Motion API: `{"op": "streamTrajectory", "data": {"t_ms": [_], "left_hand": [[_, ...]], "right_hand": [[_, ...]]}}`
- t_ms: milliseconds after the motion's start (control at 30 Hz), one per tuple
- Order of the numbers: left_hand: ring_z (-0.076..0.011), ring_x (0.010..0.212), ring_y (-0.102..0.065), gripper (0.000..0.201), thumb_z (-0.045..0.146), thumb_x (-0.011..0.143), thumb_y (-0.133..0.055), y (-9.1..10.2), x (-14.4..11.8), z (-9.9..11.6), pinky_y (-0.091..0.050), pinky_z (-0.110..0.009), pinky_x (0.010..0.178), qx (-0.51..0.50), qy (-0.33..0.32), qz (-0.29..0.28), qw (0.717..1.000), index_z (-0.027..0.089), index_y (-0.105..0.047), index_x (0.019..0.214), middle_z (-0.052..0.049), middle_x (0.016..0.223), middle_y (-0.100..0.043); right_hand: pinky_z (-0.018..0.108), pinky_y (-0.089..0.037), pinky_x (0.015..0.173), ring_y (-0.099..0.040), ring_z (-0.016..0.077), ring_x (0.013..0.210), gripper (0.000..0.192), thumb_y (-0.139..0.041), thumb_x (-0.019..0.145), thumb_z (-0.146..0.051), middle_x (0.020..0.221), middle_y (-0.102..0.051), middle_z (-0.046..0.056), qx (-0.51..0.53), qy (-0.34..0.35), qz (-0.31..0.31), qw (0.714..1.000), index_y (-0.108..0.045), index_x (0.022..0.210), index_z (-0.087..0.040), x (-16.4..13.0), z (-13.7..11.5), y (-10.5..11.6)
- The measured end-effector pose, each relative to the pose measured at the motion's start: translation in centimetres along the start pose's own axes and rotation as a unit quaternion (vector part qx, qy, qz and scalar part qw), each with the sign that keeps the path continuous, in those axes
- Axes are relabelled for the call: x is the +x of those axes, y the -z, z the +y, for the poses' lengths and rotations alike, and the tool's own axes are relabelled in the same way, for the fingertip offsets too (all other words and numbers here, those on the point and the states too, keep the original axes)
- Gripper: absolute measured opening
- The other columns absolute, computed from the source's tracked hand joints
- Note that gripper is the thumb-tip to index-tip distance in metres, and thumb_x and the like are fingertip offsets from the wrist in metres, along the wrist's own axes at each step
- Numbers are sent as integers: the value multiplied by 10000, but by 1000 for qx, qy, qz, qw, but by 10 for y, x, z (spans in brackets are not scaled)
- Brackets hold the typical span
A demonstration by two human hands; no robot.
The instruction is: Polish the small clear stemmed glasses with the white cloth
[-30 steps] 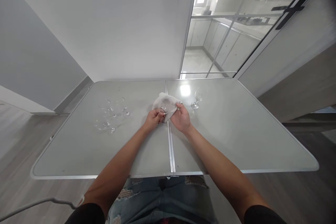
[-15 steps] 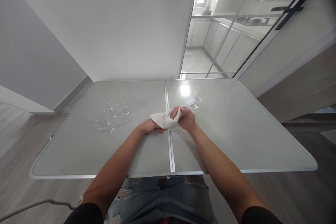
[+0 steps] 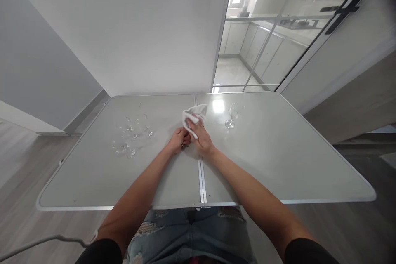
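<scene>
I am watching both hands meeting at the middle of the worktop (image 3: 266, 165), right over its centre seam. The left hand (image 3: 178, 139) is curling its fingers around something small and clear, likely the foot or stem of a wine glass, though the glass itself is nearly invisible here. The right hand (image 3: 201, 137) is pinching a white cloth (image 3: 192, 116), which is sticking up toward the far edge and seems to be wrapping the bowl.

Judging the step: polishing is going best with the left grip staying low and firm on the stem while the cloth is turning gently around the bowl, no squeezing, thin glass being liable to crack.

A lone wine glass (image 3: 231, 116) is standing upright toward the far edge, right of the seam. A cluster of clear glasses (image 3: 131, 136) is sitting on the left half; I cannot count them, as they are blending into the grey surface. My own forearms are hiding the near part of the seam.
</scene>
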State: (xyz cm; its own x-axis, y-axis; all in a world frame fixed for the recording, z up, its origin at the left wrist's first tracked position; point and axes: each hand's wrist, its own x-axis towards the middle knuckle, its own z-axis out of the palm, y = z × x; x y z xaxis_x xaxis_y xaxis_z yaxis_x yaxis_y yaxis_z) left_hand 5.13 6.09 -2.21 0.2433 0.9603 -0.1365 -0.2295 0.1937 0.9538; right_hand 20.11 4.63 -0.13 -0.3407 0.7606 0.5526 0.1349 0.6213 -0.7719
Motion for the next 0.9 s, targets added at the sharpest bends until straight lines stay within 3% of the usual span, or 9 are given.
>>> {"op": "streamTrajectory", "data": {"t_ms": [100, 167, 233, 333, 433, 567, 700, 800, 900], "left_hand": [[-63, 449, -304, 516, 639, 823, -614, 2, 0, -5, -244, -217, 442, 91, -57, 48, 993, 196, -419, 643, 50, 534, -376], [-81, 472, -338, 452, 554, 845, -598, 4, -1, -5, -265, -236, 464, 206, -92, 30, 974, 187, -454, 623, 29, 535, -422], [-94, 489, -350, 409, 466, 853, -596, 6, -4, -2, -267, -256, 493, 333, -126, 8, 934, 180, -475, 586, 15, 527, -449], [-107, 501, -373, 375, 422, 847, -618, 7, -9, 3, -270, -275, 535, 459, -170, -5, 872, 174, -531, 580, 4, 529, -497], [-118, 529, -431, 360, 494, 839, -651, 7, -14, 6, -302, -271, 574, 487, -195, -33, 851, 175, -622, 676, 3, 567, -557], [-115, 555, -450, 468, 624, 829, -630, 7, -15, 3, -338, -255, 599, 428, -224, -38, 875, 168, -653, 729, 7, 587, -558], [-105, 534, -420, 609, 760, 792, -590, 4, -10, -1, -333, -247, 547, 282, -198, -35, 938, 155, -630, 734, 12, 571, -506], [-84, 466, -335, 635, 798, 777, -576, 3, -4, -1, -267, -238, 462, 151, -151, -8, 977, 168, -559, 703, 42, 528, -393], [-74, 452, -313, 593, 751, 825, -561, 6, 2, -1, -256, -221, 433, 81, -139, 43, 986, 179, -507, 680, 52, 526, -359]], "right_hand": [[573, -41, 1272, -264, 283, 1534, 542, -430, 962, -326, 1528, -495, 80, -148, 71, -87, 983, -472, 1496, -246, 5, 1, 5], [596, -35, 1267, -328, 300, 1496, 520, -467, 943, -322, 1487, -534, 87, -179, 78, -85, 977, -518, 1455, -247, 8, 2, 11], [600, -73, 1265, -428, 315, 1408, 453, -525, 921, -355, 1381, -612, 84, -169, 67, -68, 981, -604, 1360, -274, 8, 3, 17], [575, -267, 1207, -562, 311, 1195, 324, -562, 909, -407, 1149, -693, 84, -95, 20, -32, 995, -704, 1176, -289, 6, 2, 27], [482, -483, 987, -633, 269, 955, 325, -508, 940, -480, 978, -703, 80, 55, -74, 12, 996, -733, 1008, -255, 5, -2, 33], [369, -541, 729, -658, 236, 828, 412, -478, 922, -572, 917, -705, 63, 293, -208, 64, 931, -700, 996, -232, 8, -5, 30], [381, -569, 824, -669, 251, 1029, 439, -465, 929, -580, 1115, -710, 67, 380, -217, 148, 887, -679, 1122, -249, 11, -6, 17], [405, -543, 959, -625, 256, 1193, 471, -454, 962, -558, 1248, -684, 72, 341, -178, 195, 902, -622, 1290, -265, 7, -7, 11], [430, -465, 1094, -557, 247, 1321, 437, -422, 1007, -460, 1354, -645, 75, 183, -89, 155, 967, -587, 1365, -271, 1, -6, 11]]}}
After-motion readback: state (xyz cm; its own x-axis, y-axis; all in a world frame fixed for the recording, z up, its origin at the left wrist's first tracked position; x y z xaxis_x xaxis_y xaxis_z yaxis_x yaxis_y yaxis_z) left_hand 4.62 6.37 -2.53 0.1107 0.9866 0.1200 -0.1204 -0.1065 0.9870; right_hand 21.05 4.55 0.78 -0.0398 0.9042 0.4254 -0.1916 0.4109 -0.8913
